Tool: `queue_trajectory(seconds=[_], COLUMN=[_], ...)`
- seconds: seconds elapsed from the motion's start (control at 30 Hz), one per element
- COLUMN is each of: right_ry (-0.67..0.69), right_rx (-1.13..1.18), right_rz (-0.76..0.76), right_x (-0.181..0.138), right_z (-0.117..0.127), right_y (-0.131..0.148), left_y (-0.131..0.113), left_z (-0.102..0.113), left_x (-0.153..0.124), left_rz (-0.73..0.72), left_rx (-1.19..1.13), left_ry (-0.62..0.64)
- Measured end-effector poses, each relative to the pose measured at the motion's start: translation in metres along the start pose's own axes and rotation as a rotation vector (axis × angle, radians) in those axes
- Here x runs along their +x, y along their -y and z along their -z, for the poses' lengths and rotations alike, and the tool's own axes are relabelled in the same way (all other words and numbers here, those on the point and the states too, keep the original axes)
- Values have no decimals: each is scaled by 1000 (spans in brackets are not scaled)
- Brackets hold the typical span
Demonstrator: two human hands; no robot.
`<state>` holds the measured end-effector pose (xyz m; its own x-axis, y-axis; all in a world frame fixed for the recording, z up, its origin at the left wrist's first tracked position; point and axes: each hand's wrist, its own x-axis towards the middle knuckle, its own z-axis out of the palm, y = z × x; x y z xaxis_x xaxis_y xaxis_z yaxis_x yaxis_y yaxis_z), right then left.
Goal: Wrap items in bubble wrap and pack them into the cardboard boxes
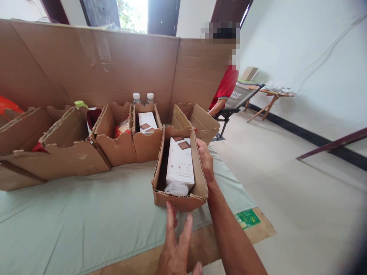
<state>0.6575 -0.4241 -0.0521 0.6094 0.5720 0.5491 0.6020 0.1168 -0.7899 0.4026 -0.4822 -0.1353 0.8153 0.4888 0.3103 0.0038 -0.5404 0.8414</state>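
Observation:
An open cardboard bin point(180, 204) sits at the near right of the cloth-covered table, apart from the row behind it on its near side. Inside lies a white printed carton point(180, 162) with brown squares on it, and a bundle of clear plastic point(177, 189) at its near end. My right hand point(205, 158) grips the bin's right side towards the far end; its fingertips are partly hidden. In front of the bin, my left hand point(177, 233) has its fingers spread, a fingertip at the bin's lower front edge.
Several cardboard bins point(114, 151) stand in a row, one holding another white carton point(147, 122). Two white-capped bottles point(150, 98) show behind them. An empty-looking bin point(205, 122) leans at the right. A tall cardboard screen point(129, 68) backs the table. A person in red point(226, 88) sits beyond.

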Motion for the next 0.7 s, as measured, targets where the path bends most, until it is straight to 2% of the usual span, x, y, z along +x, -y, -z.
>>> queue_trajectory(seconds=[0.23,0.33,0.5,0.7], right_ry=[98,145,151,180], right_rx=[59,79,98,104], right_rz=[-25,-24,-20,-68], right_x=[1,1,2,5], right_z=[11,16,17,15], right_y=[-5,-5,-7,-10], left_y=[-8,-11,-11,-7], left_z=[-12,-20,-29,-33], left_x=[3,3,2,0], left_rz=[29,24,-25,16], left_rx=[-3,-4,-23,8], left_ry=[42,23,41,43])
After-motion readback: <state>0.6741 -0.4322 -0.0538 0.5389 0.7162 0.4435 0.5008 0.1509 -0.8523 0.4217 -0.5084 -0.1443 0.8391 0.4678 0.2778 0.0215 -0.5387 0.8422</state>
